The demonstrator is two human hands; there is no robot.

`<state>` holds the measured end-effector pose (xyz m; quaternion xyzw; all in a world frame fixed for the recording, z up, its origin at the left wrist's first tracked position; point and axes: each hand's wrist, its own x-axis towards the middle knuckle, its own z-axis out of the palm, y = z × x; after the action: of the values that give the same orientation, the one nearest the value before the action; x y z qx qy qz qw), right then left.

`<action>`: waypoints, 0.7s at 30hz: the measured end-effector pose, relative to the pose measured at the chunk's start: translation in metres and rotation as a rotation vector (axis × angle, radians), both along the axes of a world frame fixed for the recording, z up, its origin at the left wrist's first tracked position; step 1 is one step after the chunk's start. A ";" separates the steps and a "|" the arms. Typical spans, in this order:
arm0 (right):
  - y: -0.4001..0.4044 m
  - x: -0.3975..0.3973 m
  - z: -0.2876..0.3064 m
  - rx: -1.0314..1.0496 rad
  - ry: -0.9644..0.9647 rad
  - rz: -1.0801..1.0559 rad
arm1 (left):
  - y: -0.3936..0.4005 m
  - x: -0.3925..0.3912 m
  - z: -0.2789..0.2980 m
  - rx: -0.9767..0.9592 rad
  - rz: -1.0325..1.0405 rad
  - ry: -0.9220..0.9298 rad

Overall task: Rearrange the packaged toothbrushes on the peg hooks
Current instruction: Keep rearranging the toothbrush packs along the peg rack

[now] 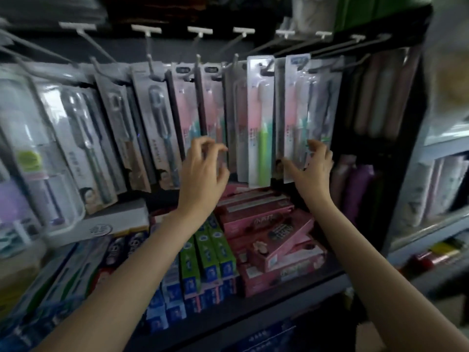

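Head camera: a person's two bare hands worked along a row of packaged toothbrushes (261, 118) that hung from peg hooks (236, 59) across the top of a shop rack (355, 278). The right hand (314, 166) gripped the bottom edge of a pink-and-grey twin pack (308, 110) near the rack's right end, thumb under its lower corner and fingers curled on its front. The left hand (205, 168) hovered in front of the pink packs at the middle of the row, fingers loosely curled and apart, holding nothing. Pink boxes (264, 224) and green toothpaste cartons (203, 250) lay on the shelf below. A pull from the bottom edge alone looked likely to snag the pack's hang-hole on the hook's upturned tip, tearing the card or dropping neighbouring packs.
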<state>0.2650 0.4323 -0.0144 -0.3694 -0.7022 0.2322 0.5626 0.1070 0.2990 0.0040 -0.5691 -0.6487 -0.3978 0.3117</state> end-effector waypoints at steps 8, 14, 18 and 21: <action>0.028 0.025 0.000 -0.009 0.017 0.201 | 0.055 0.041 0.010 -0.016 -0.206 -0.503; 0.045 0.046 0.009 0.072 0.158 0.277 | 0.060 0.040 0.009 0.026 -0.194 -0.497; 0.051 0.049 0.014 0.040 0.113 0.360 | 0.056 0.036 0.010 0.039 -0.164 -0.466; 0.054 0.049 0.011 0.008 0.086 0.406 | 0.055 0.035 0.010 0.047 -0.142 -0.445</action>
<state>0.3137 0.4865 -0.0030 -0.2078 -0.7384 0.3538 0.5352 0.1421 0.3538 0.0141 -0.5044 -0.6502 -0.5492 0.1455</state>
